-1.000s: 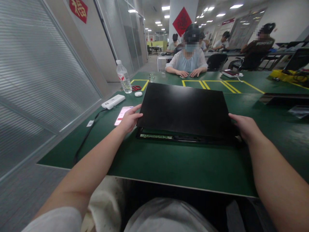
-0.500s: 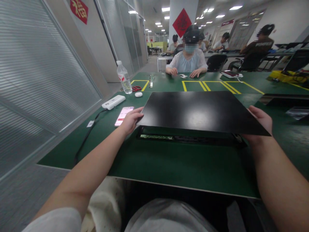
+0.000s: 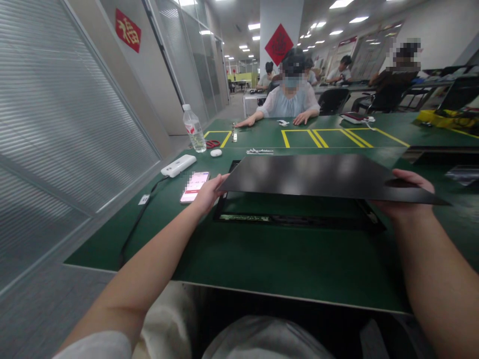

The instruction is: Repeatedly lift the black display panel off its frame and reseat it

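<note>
A large thin black panel [image 3: 322, 175] hovers nearly level above the green table [image 3: 269, 259]. My left hand [image 3: 209, 192] grips its left edge, fingers curled round it. At the right edge my right hand [image 3: 406, 192] holds the panel from beneath, with the thumb on top. Directly under the panel a black rectangular frame [image 3: 295, 219] lies flat on the table, with a narrow green circuit strip [image 3: 243, 218] along its near side.
A phone [image 3: 194, 180] with a lit screen, a white power bank [image 3: 178, 165] with a cable, a water bottle [image 3: 194, 128], red scissors [image 3: 213, 143] and a small white case lie at the left. A person [image 3: 290, 97] sits across the table; others work behind.
The black panel has been lifted off the frame and tipped from a slant to nearly level, shifting right. My right hand rose with its edge. The frame under it now shows.
</note>
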Motion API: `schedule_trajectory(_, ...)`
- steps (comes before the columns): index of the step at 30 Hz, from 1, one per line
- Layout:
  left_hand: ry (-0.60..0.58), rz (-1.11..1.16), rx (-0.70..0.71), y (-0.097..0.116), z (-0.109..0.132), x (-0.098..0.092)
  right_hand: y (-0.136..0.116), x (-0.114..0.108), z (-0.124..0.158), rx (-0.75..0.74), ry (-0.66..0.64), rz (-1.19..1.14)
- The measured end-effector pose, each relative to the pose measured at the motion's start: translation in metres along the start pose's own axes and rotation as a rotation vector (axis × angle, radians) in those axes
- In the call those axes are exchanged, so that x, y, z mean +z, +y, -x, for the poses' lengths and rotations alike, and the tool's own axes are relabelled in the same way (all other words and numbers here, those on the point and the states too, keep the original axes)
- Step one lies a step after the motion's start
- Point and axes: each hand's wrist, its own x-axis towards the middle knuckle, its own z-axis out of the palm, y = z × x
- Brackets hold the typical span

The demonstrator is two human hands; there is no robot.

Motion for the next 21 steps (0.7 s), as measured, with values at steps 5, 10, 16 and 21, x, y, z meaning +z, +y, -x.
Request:
schedule_trajectory(5, 0.056, -0.063, 0.061, 0.001, 0.002, 0.001, 0.003, -0.012, -0.01, -0.178, 0.133, -0.083)
schedule_trajectory(10, 0.091, -0.144, 0.123, 0.003, 0.002, -0.001, 0.013, -0.018, -0.028, -0.253, 0.275, -0.156)
schedule_trajectory(16, 0.011, -0.265, 0.158, 0.004, 0.007, 0.003, 0.023, -0.035, -0.042, -0.297, 0.379, -0.235)
schedule_trajectory(21, -0.108, -0.314, 0.116, -0.002, 0.012, 0.008, 0.027, -0.053, -0.047, -0.265, 0.449, -0.206)
